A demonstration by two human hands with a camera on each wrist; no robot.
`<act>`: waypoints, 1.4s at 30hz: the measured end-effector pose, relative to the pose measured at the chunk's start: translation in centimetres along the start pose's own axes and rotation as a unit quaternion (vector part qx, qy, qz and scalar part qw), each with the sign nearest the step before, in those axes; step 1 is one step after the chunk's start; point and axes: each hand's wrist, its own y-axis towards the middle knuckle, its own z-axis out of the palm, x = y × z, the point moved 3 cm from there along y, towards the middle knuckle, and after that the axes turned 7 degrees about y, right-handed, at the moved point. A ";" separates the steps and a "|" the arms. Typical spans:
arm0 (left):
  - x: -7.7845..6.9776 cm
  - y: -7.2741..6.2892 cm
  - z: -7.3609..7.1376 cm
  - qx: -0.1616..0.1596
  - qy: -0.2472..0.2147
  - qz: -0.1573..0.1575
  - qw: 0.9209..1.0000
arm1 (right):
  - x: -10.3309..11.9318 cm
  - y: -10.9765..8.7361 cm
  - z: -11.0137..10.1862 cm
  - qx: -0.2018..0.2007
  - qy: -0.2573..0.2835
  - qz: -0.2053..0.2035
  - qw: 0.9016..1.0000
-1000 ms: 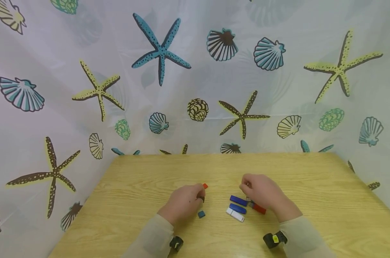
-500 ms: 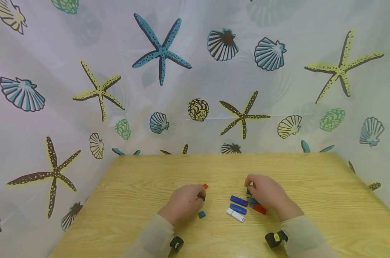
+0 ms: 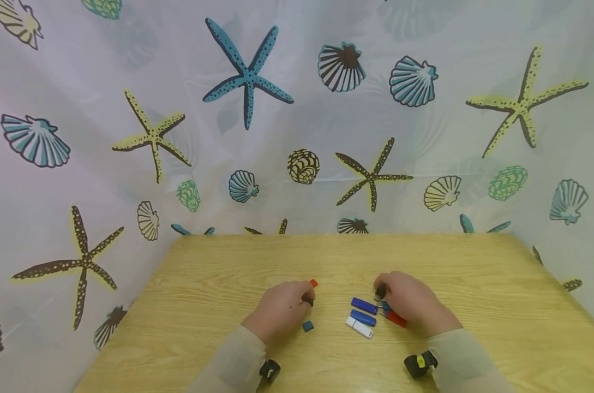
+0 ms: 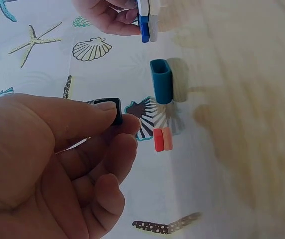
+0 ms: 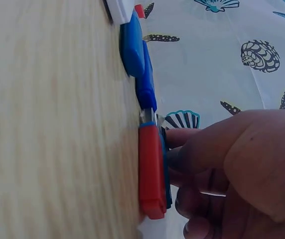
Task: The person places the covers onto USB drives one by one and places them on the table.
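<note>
A person's hands, held apart, work over a wooden table [image 3: 218,262] before a curtain [image 3: 277,131] of starfish and shells. The left hand [image 3: 282,305] pinches a small black piece [image 4: 115,110] between thumb and finger, near a teal cap [image 4: 162,82] and a red cap [image 4: 159,140]. The right hand [image 3: 408,299] grips a black stick [image 3: 381,291], partly hidden by its fingers, just beside a teal stick [image 3: 386,307] and a red stick [image 3: 396,319]. Two blue sticks [image 3: 364,305] and a white stick [image 3: 359,327] lie between the hands.

A white curtain [image 3: 277,207] printed with starfish [image 3: 249,76] and shells [image 3: 413,82] hangs behind a wood-grain tabletop [image 3: 228,267]
</note>
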 end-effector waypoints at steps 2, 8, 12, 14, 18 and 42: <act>0.0 0.0 0.0 -0.001 0.002 0.000 1.000 | -0.1 0.1 0.1 0.003 -0.003 0.005 1.000; -0.1 0.0 0.0 -0.006 0.001 0.004 1.000 | -0.4 0.1 0.2 0.015 -0.008 0.026 1.000; -0.1 0.0 -0.1 -0.007 -0.002 0.005 1.000 | -0.5 0.1 0.1 0.016 0.001 0.031 0.999; -0.1 0.0 -0.1 -0.008 -0.003 0.005 1.000 | -0.5 0.1 0.0 0.013 0.003 0.032 0.999; -0.2 0.1 -0.2 -0.012 -0.005 0.005 1.000 | -0.5 -0.1 -0.2 0.005 0.001 0.029 1.000; -0.8 0.0 -0.4 -0.018 -0.023 0.034 0.999 | 4.0 -0.3 -0.9 -0.048 0.103 -0.095 0.989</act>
